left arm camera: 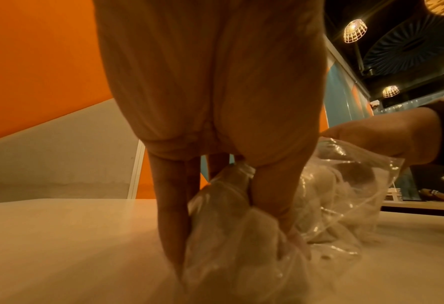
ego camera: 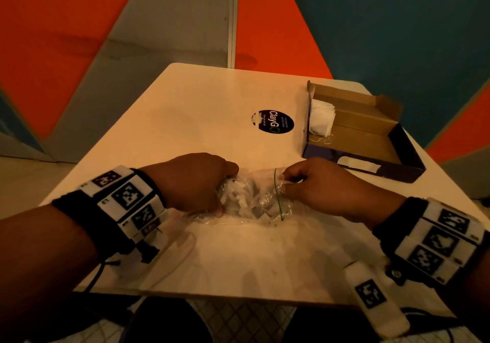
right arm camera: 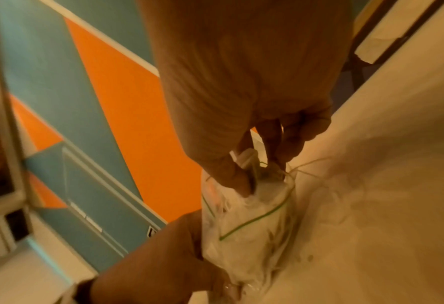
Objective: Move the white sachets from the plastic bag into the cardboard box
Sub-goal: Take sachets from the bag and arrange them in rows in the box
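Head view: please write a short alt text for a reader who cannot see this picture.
Two hands work a clear plastic bag of white sachets on a pale table: the left hand grips its closed end, the right hand pinches its mouth. An open cardboard box far right holds sachets.

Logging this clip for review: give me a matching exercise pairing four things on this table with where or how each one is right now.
Things:
1. plastic bag
2. cardboard box
3. round black sticker
4. left hand

States:
A. open, some white sachets stacked at its far end
B. stuck flat on the table, touched by nothing
C. grips the bag's closed end
D. lies between both hands, sachets inside, right hand at its mouth

Pairs: 1-D, 2-A, 3-B, 4-C
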